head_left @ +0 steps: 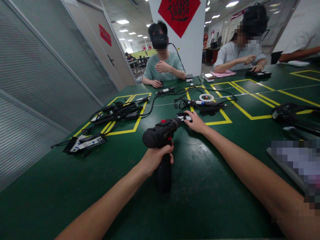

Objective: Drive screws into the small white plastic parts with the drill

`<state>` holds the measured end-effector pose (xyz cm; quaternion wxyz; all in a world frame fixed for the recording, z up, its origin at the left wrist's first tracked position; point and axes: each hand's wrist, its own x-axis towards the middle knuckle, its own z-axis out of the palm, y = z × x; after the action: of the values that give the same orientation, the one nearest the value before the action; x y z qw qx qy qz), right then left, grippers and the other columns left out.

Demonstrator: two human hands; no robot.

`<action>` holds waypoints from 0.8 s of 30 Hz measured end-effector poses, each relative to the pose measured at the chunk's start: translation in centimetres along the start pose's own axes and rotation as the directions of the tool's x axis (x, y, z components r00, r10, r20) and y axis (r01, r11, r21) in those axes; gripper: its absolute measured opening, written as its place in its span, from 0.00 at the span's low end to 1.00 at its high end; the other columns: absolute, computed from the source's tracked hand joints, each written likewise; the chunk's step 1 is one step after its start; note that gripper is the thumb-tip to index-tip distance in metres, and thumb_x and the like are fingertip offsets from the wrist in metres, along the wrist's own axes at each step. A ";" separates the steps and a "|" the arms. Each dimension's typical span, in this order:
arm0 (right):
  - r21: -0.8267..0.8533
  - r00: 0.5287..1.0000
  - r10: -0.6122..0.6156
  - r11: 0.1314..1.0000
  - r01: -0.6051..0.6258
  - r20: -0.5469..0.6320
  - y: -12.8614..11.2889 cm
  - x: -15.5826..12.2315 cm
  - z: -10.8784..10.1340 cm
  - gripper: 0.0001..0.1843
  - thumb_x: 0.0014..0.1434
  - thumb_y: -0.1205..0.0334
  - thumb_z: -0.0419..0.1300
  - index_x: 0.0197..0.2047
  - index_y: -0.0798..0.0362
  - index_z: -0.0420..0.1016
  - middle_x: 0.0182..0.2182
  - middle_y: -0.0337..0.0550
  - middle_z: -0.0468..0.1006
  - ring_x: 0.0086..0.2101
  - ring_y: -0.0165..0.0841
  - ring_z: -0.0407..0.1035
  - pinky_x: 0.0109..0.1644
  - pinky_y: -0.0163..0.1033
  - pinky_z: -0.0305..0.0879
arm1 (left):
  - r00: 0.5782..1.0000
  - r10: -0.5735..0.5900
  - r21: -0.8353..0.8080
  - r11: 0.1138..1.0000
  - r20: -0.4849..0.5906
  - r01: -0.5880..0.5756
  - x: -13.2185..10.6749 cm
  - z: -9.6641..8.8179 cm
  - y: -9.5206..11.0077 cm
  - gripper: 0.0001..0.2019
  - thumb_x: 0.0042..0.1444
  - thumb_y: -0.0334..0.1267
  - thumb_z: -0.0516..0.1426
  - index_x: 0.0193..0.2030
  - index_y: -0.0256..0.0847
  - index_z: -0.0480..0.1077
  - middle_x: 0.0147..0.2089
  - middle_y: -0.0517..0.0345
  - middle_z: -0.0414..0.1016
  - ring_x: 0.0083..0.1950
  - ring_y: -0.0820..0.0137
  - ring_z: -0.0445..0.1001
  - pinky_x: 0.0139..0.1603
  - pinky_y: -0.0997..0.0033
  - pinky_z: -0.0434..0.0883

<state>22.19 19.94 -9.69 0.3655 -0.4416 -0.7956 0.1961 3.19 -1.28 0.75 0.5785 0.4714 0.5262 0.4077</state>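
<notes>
The left forearm [105,203] leads to a left hand [158,159] wrapped round the drill [158,134]; just past its chuck [176,123], the right hand [196,122] pinches a black-and-white piece [182,115] between thumb and fingers. If that pinch slips, I'd fear nicked fingertips.

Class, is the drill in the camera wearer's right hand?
No, the left hand grips the drill, while the right hand holds a small flat piece.

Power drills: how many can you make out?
1: the black power drill in the left hand, its chuck toward the right hand. Others may be hidden in the dark pile at left; the dark device at far right is unclear.
</notes>
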 end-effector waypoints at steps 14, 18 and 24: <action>-0.001 1.000 0.000 1.000 0.000 0.000 0.2 0.0 0.0 0.28 0.61 0.56 0.58 0.64 0.49 0.63 0.53 0.51 0.64 0.52 0.43 0.67 0.61 0.50 0.63 | 1.000 0.009 -0.011 1.000 0.017 -0.008 0.0 -0.2 -0.3 0.07 0.51 0.33 0.58 0.38 0.37 0.69 0.34 0.61 0.69 0.24 0.73 0.72 0.30 0.69 0.66; -0.009 1.000 -0.003 1.000 0.003 0.004 0.1 0.0 0.0 0.28 0.61 0.56 0.57 0.64 0.49 0.63 0.53 0.51 0.64 0.52 0.42 0.67 0.62 0.49 0.62 | 1.000 0.008 -0.016 1.000 0.022 -0.008 0.0 -0.1 -0.2 0.07 0.51 0.33 0.58 0.38 0.37 0.69 0.34 0.61 0.69 0.24 0.73 0.72 0.30 0.69 0.66; -0.018 1.000 0.002 1.000 -0.002 0.012 0.0 -0.1 -0.1 0.28 0.61 0.57 0.57 0.64 0.49 0.62 0.53 0.51 0.64 0.53 0.42 0.67 0.62 0.49 0.61 | 1.000 0.000 0.010 1.000 0.014 0.000 0.1 -0.1 -0.2 0.07 0.51 0.34 0.58 0.38 0.37 0.68 0.33 0.61 0.68 0.24 0.72 0.72 0.30 0.69 0.67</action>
<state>22.28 19.89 -9.66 0.3568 -0.4444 -0.7990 0.1920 3.09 -1.26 0.51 0.5799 0.4771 0.5242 0.4017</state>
